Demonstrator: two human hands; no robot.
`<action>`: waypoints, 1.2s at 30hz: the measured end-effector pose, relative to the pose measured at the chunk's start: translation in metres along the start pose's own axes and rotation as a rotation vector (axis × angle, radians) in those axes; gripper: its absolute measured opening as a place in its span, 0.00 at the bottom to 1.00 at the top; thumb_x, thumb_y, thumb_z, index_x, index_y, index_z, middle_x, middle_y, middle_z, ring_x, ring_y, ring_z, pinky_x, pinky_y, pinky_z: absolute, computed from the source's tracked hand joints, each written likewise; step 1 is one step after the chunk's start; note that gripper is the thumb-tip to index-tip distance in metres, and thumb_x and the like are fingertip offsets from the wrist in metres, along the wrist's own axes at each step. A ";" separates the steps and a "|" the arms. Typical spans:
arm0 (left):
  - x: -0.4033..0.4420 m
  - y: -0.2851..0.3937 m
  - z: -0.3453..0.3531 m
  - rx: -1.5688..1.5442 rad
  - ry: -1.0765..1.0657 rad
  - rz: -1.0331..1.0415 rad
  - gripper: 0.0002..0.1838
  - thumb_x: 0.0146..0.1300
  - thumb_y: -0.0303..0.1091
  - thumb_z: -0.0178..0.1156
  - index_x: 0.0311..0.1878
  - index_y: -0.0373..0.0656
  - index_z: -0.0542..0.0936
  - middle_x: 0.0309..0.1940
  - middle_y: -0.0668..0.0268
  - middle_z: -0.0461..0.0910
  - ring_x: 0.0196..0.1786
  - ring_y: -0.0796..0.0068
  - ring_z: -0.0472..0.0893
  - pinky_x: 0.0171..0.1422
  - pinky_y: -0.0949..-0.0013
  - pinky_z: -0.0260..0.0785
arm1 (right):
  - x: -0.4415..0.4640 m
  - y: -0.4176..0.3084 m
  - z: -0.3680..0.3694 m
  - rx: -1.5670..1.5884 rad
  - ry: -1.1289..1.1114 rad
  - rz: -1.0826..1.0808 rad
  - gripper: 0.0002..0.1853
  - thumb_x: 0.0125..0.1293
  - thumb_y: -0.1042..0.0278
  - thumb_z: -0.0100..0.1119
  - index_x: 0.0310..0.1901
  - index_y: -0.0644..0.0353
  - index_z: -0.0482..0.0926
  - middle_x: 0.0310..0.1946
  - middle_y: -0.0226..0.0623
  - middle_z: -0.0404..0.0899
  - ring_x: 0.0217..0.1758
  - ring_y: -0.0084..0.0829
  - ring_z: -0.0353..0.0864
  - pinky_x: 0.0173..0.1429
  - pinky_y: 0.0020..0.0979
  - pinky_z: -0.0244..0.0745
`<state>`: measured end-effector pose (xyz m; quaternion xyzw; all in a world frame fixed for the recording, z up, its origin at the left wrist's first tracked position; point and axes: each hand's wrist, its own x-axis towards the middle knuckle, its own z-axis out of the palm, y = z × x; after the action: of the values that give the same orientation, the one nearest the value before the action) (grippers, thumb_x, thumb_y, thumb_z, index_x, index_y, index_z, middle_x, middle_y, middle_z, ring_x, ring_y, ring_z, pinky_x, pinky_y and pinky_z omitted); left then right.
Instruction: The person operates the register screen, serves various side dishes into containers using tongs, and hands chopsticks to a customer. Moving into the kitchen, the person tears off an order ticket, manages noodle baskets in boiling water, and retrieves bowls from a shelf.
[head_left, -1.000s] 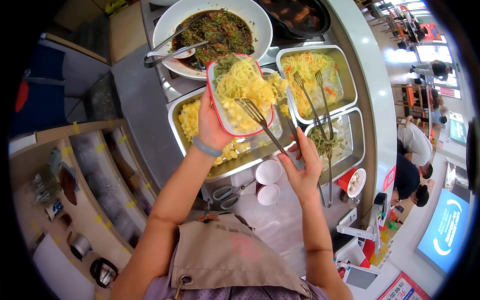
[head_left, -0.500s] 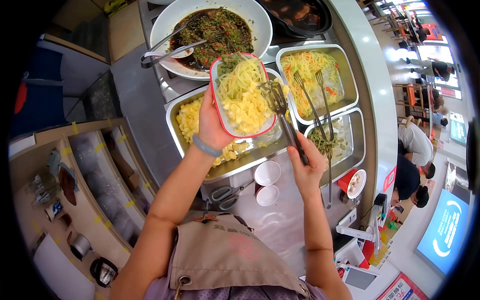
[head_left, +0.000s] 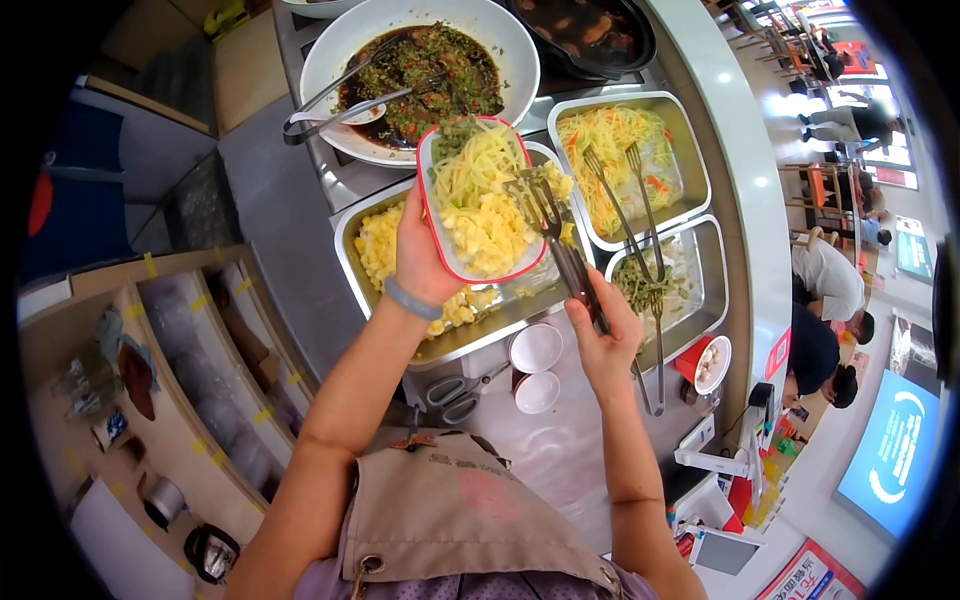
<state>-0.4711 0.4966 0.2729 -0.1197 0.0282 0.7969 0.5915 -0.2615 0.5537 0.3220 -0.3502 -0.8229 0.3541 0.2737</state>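
Note:
My left hand (head_left: 424,262) is wrapped round a white, red-rimmed dish (head_left: 432,226) and holds it above a steel pan (head_left: 449,348). Scrambled egg (head_left: 487,240), pale green shreds (head_left: 480,164) and chopped greens (head_left: 452,136) fill the dish. In my right hand (head_left: 606,335) is a pair of metal serving tongs (head_left: 572,268) with dark handles. Their slotted ends lie at the dish's right edge, by the egg. More scrambled egg (head_left: 376,245) is in the pan underneath, partly hidden by the dish and my left hand.
Beyond the dish stands a white bowl (head_left: 322,75) of dark sauce with tongs and a spoon. Right of me are a pan of shredded vegetables (head_left: 600,140) and a pan of greens (head_left: 715,275). Scissors (head_left: 458,396) and white cups (head_left: 537,392) lie nearer. People (head_left: 832,275) are beyond the counter.
My right hand and the tongs have shifted slightly left, their ends now a little nearer the egg. The dish sits slightly lower in view. Both hands keep their grip.

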 end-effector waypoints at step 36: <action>0.028 -0.053 0.053 0.214 -0.077 -0.284 0.28 0.69 0.49 0.36 0.65 0.43 0.65 0.65 0.59 0.65 0.65 0.58 0.66 0.70 0.54 0.56 | -0.030 0.054 0.034 -0.461 -0.152 -0.004 0.37 0.42 0.50 0.70 0.55 0.58 0.70 0.49 0.38 0.70 0.56 0.42 0.63 0.54 0.44 0.56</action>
<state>-0.4370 0.5487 0.3231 -0.0281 0.0728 0.7017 0.7082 -0.2460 0.5449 0.2537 -0.3741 -0.9009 0.1815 0.1245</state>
